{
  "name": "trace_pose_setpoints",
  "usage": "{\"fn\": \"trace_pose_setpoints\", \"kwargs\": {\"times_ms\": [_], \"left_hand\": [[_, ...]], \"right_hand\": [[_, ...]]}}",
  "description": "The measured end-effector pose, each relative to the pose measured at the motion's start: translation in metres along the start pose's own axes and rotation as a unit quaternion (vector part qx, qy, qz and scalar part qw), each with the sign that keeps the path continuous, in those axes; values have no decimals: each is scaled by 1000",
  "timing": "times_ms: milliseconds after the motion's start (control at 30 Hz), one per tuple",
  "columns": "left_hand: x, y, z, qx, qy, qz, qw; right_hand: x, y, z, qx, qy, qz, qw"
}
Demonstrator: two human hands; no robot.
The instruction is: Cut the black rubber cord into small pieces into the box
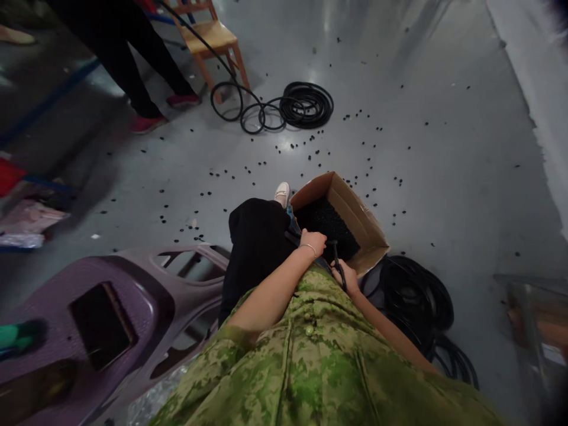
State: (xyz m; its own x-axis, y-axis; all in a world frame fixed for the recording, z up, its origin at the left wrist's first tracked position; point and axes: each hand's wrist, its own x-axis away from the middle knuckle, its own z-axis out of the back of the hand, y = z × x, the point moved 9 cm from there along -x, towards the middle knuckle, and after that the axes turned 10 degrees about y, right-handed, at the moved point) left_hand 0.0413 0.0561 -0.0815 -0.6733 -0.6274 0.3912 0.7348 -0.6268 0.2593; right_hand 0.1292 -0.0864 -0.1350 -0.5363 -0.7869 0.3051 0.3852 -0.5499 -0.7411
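Observation:
In the head view, my left hand (pixel 314 242) is closed round a black hose (pixel 331 242), whose short end sticks out to the right of my fingers. Just below and to the right, my right hand (pixel 348 278) grips dark scissors (pixel 339 267), their blades pointing up at the hose end. Both hands are over the near side of an open cardboard box (pixel 359 216). Inside the box lies a heap of small black pieces (pixel 331 222). My fingers partly hide the hose and the scissors.
Coiled black hose lies ahead (pixel 307 105) and at right (pixel 415 296). Small black rings (pixel 310 157) are scattered on the floor. A purple plastic chair (pixel 146 284) holding a phone (pixel 103 325) stands left. Near a wooden chair (pixel 213 35) stands a person (pixel 142 65).

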Motion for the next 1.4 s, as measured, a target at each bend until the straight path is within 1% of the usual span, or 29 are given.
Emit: {"fn": "trace_pose_setpoints", "kwargs": {"times_ms": [67, 133, 267, 367, 567, 733, 933, 1167, 1233, 1333, 1400], "left_hand": [[0, 1, -1, 4, -3, -4, 1000], [0, 2, -1, 9, -7, -7, 1000], [-1, 4, -2, 10, -4, -14, 1000], [-1, 7, -2, 10, -2, -25, 1000], [1, 14, -5, 7, -12, -48, 999], [0, 17, -5, -1, -10, -60, 998], [2, 19, -5, -4, -16, -62, 998], [2, 23, -7, 1, -23, -73, 997], [2, 22, -7, 2, -26, -74, 997], [1, 18, -7, 5, -31, -60, 998], [0, 15, -8, 8, -36, -44, 998]], "right_hand": [[1, -1, 4, 6, 9, 12, 1000], [1, 0, 5, -19, -2, 8, 1000], [3, 12, -2, -89, -51, -57, 993], [3, 16, -5, -101, -53, -99, 989], [4, 6, -7, -155, -57, -121, 979], [9, 2, -6, -227, -65, -168, 957], [11, 2, -4, -253, -61, -202, 944], [9, 7, -6, -234, -52, -186, 953], [7, 8, -5, -210, -42, -172, 962], [3, 2, 1, -138, -12, -106, 985], [0, -5, 3, -93, 5, -58, 994]]}}
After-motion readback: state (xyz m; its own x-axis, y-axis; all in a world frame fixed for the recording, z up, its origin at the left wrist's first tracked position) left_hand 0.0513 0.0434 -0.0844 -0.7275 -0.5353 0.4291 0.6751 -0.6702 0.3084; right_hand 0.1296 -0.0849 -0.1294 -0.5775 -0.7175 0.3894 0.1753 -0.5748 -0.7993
